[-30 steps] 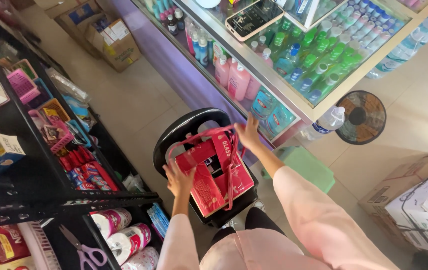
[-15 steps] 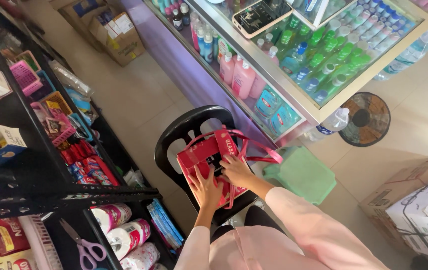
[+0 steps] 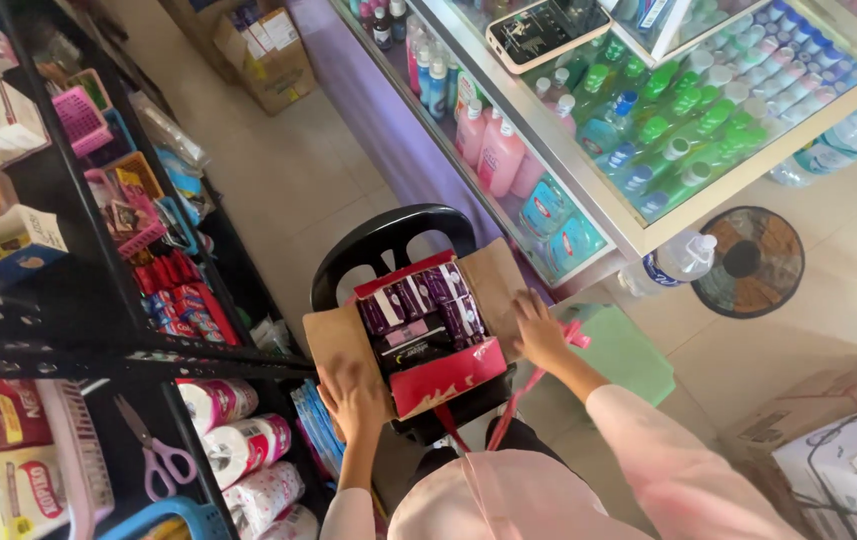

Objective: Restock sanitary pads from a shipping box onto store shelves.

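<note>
A red cardboard box (image 3: 443, 378) sits on a black plastic chair (image 3: 388, 240), its brown flaps folded out to both sides. Inside lie several small purple and dark packets (image 3: 420, 305). My left hand (image 3: 351, 392) presses flat on the left flap. On the right flap rests my right hand (image 3: 539, 330), fingers spread, beside a loose pink strap (image 3: 518, 400) that hangs down off the chair. Both arms wear pale pink sleeves.
Black metal shelving (image 3: 98, 300) on the left holds boxed goods, toilet rolls (image 3: 238, 440) and purple scissors (image 3: 153, 455). A glass counter (image 3: 648, 130) with bottles stands to the right, a phone (image 3: 546, 30) on top. A floor fan (image 3: 753, 262), green stool (image 3: 618, 350) and cardboard boxes (image 3: 828, 440) crowd the right.
The pink strapping around the box has come off and the flaps now lie open, showing the packets. My hands moved from the top of the box out onto the two flaps.
</note>
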